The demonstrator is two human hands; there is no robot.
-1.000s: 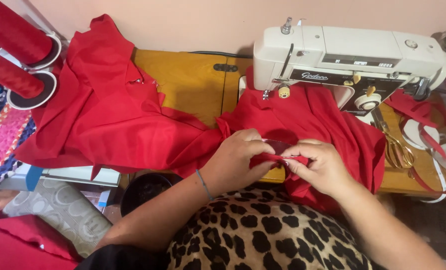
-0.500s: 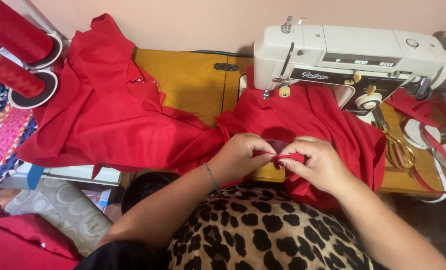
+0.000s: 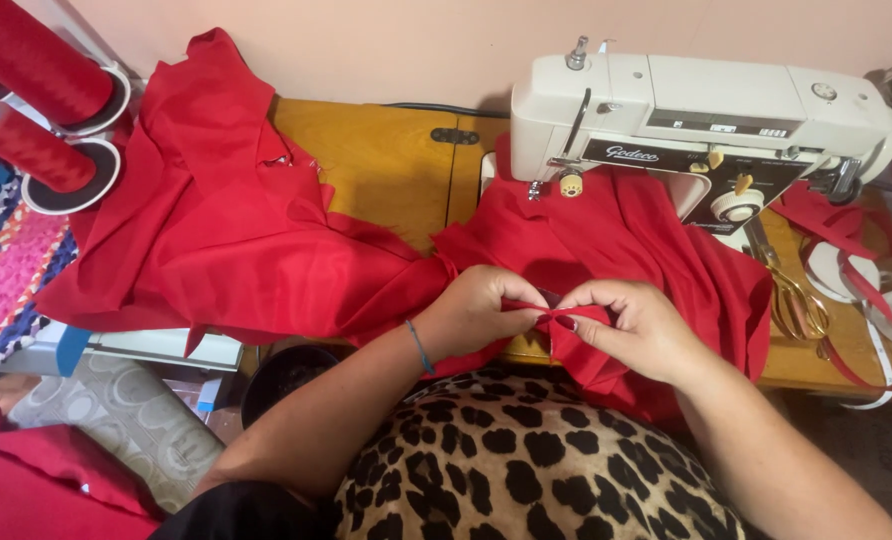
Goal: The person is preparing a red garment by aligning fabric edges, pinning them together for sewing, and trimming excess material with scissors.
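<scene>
A large piece of red fabric [image 3: 236,240] lies spread over a wooden sewing table [image 3: 386,170] and runs under the needle of a white sewing machine [image 3: 706,110]. At the table's near edge my left hand [image 3: 476,312] and my right hand [image 3: 631,325] meet, both pinching a narrow folded edge of the red fabric between thumb and fingers. The fingertips of the two hands almost touch. A thin blue bracelet sits on my left wrist. My lap, covered in leopard-print cloth [image 3: 526,460], is just below the hands.
Two big cones of red thread [image 3: 36,110] stand at the far left. Gold-handled scissors [image 3: 791,295] and a red strip with white tape [image 3: 866,310] lie right of the machine. More red cloth [image 3: 36,485] sits at the lower left beside a colourful woven mat [image 3: 6,280].
My hands have drawn closer together on the fabric edge, and the fold between them has tightened. The fabric on the table has hardly shifted.
</scene>
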